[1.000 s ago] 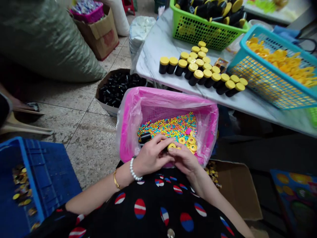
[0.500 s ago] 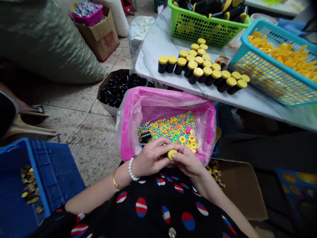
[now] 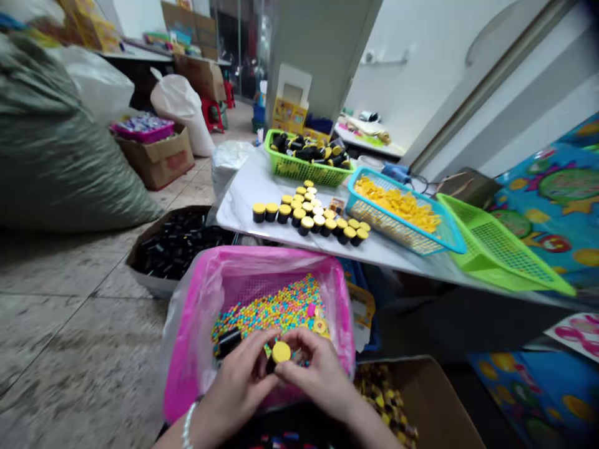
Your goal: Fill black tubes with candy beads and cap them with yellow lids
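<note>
Between my two hands is a small black canister with a yellow lid (image 3: 281, 352), lid facing up. My left hand (image 3: 241, 374) wraps its dark body, which is mostly hidden by the fingers. At the lid's right edge, the thumb and fingers of my right hand (image 3: 318, 371) close on it. Both hands are over the near side of a pink basket (image 3: 344, 293) lined with clear plastic. Inside lie many coloured candy balls (image 3: 285, 302), a black canister (image 3: 229, 341) on its side, and yellow ring-shaped pieces (image 3: 320, 325).
On the marble-look table (image 3: 238, 202) stand rows of yellow-lidded black canisters (image 3: 306, 224), a green basket (image 3: 304, 169) of them and a blue basket (image 3: 452, 234) of yellow pieces. A box of black canisters (image 3: 182, 243) sits left, a carton (image 3: 421, 399) right, a large sack (image 3: 70, 149) far left.
The camera view has tilted up, bringing the wall and the room's back into sight. My hands still hold the lidded canister, its lid now turned more toward me.
</note>
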The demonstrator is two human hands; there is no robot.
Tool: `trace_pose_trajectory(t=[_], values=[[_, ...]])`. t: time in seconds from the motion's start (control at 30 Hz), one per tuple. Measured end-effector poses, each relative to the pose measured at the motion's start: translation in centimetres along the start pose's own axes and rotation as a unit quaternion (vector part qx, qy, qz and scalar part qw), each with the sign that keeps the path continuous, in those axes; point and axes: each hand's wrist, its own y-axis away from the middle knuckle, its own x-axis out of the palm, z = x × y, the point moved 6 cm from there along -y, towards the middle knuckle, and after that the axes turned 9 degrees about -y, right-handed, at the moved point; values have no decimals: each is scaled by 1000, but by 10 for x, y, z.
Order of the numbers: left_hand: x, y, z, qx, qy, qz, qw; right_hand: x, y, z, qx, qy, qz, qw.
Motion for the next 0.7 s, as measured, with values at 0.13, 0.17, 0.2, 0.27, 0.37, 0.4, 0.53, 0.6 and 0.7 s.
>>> trace_pose_trajectory(t=[0.13, 0.17, 0.2, 0.27, 0.37, 0.4, 0.53, 0.6, 0.7], values=[[-18, 1, 4, 21, -92, -73, 993, -69, -12, 45, -134, 106, -162, 972], [-27, 1, 7, 11, -124, -100, 987, -99, -16, 58, -179, 134, -245, 943], [-36, 0, 11, 1, -152, -124, 981, -130, -19, 70, -210, 162, -330, 906], [-50, -1, 18, -17, -202, -152, 967, -187, -29, 86, -224, 235, -465, 824], [-54, -7, 27, -46, -277, -128, 951, -240, -59, 94, -208, 308, -501, 782], [-51, -9, 29, -61, -301, -100, 946, -249, -69, 93, -208, 308, -490, 788], [-30, -12, 40, -127, -360, 50, 923, -264, -90, 77, -198, 252, -467, 824], [-24, -11, 42, -141, -350, 85, 922, -261, -82, 63, -215, 182, -473, 835], [-21, -9, 44, -140, -292, 103, 941, -233, -51, 44, -250, 120, -480, 832]])
